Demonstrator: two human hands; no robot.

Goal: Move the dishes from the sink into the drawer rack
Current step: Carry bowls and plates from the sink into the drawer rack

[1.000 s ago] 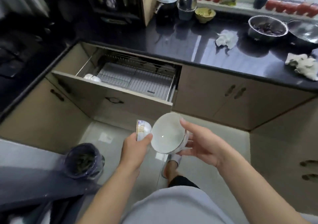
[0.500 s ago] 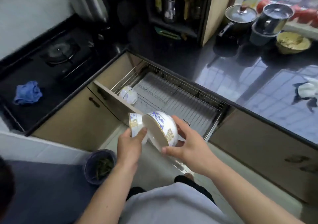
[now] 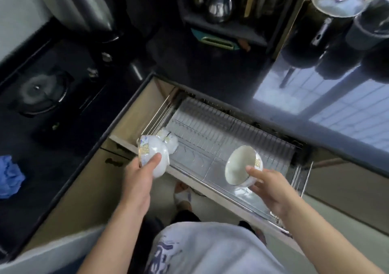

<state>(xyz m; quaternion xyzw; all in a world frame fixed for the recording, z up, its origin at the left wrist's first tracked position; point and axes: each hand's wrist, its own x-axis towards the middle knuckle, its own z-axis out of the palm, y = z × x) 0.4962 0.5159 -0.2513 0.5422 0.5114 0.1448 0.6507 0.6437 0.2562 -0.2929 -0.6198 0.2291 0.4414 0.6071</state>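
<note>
The drawer rack (image 3: 212, 135), a wire rack in an open pull-out drawer, lies below the dark counter. My left hand (image 3: 140, 173) grips a white bowl with blue and gold pattern (image 3: 152, 154) over the drawer's left front corner, its mouth turned to the left. Just behind it, another white bowl (image 3: 171, 142) sits upside down in the rack's left end. My right hand (image 3: 267, 186) holds a second white bowl (image 3: 240, 164) tilted on its side above the rack's front middle, its inside facing me.
A black hob (image 3: 40, 93) lies to the left with a blue cloth (image 3: 9, 176) on it. A lidded pot (image 3: 336, 2) and metal containers stand on the glossy counter (image 3: 326, 103) at the back right. My foot (image 3: 183, 196) is on the floor below the drawer front.
My hands have moved apart and forward over the drawer. The left bowl went toward the rack's left corner, the right bowl toward its middle. The view has closed in on the drawer.
</note>
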